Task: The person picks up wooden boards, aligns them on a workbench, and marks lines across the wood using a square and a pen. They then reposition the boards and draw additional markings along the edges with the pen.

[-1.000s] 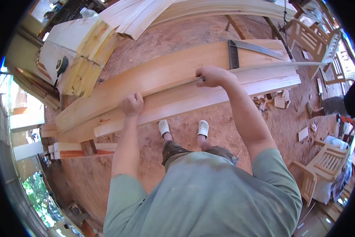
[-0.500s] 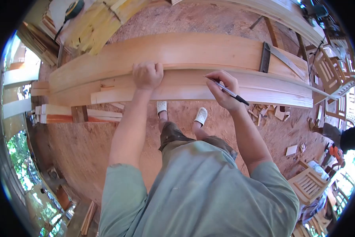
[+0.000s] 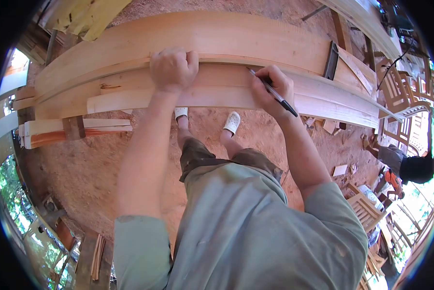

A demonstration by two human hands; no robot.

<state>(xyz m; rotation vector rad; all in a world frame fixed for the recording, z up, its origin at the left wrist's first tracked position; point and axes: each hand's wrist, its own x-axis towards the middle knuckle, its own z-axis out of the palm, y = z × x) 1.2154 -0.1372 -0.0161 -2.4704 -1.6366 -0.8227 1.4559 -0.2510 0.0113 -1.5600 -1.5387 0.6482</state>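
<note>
My left hand (image 3: 173, 70) is closed in a fist over a long thin wooden strip (image 3: 217, 61) that runs lengthwise across the boards. In my right hand (image 3: 276, 87) is a pen (image 3: 285, 103) with a black end, its tip at or very near the strip's edge; exact contact cannot be made out. Under both hands lies a pale plank (image 3: 226, 76), with a narrower board (image 3: 125, 103) along its near side. Beyond the strip is a wide board (image 3: 217, 36). A try square (image 3: 331, 60) with a dark stock rests toward its right end.
Wood offcuts (image 3: 330, 125) lie on the dirt floor below the boards. Stacked lumber (image 3: 48, 133) is at the left, and a yellowish sheet (image 3: 84, 17) at the upper left. Wooden chairs (image 3: 395, 89) stand at the right, where another person (image 3: 395, 157) is partly visible.
The view has shifted, so the boards appear higher in the picture. My left hand sits slightly farther right along the strip. The pen stays in my right hand, near the strip.
</note>
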